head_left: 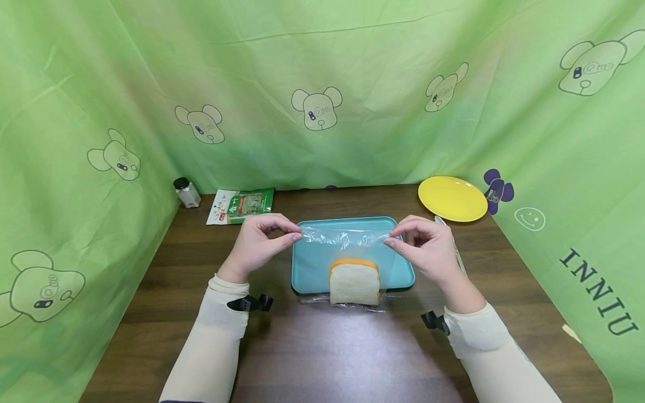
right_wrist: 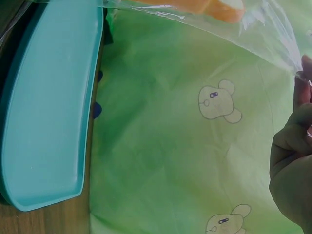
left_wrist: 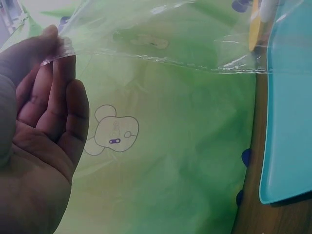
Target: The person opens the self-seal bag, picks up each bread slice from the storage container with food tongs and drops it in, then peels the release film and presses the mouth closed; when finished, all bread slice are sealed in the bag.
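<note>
Both hands hold up a clear plastic bag [head_left: 347, 239] by its two top corners, stretched between them above a blue tray [head_left: 312, 268]. My left hand [head_left: 257, 243] pinches the left corner between thumb and fingertips; in the left wrist view, the other fingers of that left hand [left_wrist: 48, 112] are bent loosely below the plastic. The right corner is pinched by my right hand [head_left: 425, 243], which is partly cut off in the right wrist view. A slice of bread [head_left: 354, 284] with an orange-brown crust shows at the bag's lower part, in front of the tray's near rim.
A yellow plate [head_left: 452, 198] lies at the back right, beside a thin, light-coloured utensil [head_left: 457, 252] partly hidden by the right hand. At the back left are a black-capped jar [head_left: 187, 193] and a green-and-white packet [head_left: 242, 206]. Green curtains [head_left: 322, 157] border the wooden table [head_left: 322, 364].
</note>
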Demonstrator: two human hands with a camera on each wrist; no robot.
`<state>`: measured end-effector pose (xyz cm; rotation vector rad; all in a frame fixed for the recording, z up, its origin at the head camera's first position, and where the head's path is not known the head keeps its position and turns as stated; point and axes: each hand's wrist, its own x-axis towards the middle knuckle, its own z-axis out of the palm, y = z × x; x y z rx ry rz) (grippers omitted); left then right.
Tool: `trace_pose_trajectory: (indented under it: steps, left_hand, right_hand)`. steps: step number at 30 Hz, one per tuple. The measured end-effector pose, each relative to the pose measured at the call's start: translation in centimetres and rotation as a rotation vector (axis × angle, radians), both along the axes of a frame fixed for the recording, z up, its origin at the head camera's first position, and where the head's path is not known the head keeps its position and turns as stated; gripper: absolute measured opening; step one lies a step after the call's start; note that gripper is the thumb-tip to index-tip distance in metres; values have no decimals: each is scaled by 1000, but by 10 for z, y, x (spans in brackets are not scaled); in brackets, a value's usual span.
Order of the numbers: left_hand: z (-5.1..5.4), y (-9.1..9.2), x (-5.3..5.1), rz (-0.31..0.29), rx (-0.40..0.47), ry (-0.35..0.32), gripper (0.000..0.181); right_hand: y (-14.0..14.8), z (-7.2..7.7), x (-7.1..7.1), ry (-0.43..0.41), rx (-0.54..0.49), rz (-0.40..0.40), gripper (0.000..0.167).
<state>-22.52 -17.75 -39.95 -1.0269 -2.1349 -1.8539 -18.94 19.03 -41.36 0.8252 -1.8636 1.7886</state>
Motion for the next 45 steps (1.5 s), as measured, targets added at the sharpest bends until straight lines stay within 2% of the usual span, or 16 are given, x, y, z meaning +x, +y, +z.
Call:
trace_pose_trajectory:
  steps: [6,10,15,19,23,30,36,41,45]
  left_hand:
    - [1,0,1,17,8,10,13]
    - [0,-1,0,44,11,27,21]
    - [0,-1,0,86,-25,43,30]
    - [-1,0,-1,107,-51,70,24]
    - [-2,-1,-2,96,-51,72,16]
    - [2,0,0,41,-39,61,14]
    - [4,2,2,25,-31,66,15]
    - [4,3,3,15,-19,68,16]
    - [3,3,3,8,-16,74,16]
  right_hand:
    - [-1,2,0,16,-20,-34,27]
    - [-2,2,-1,37,-45,-41,31]
    - [-3,1,-2,71,-46,-59,34]
    - [-2,1,-2,86,-33,-68,32]
    - [1,1,-3,71,-14,-65,31]
    - [5,7,0,20,116,-107,31]
    - [0,21,5,30,208,-67,33]
    - [-1,24,-1,8,384,-94,43]
    - [-3,25,-8,-39,476,-93,40]
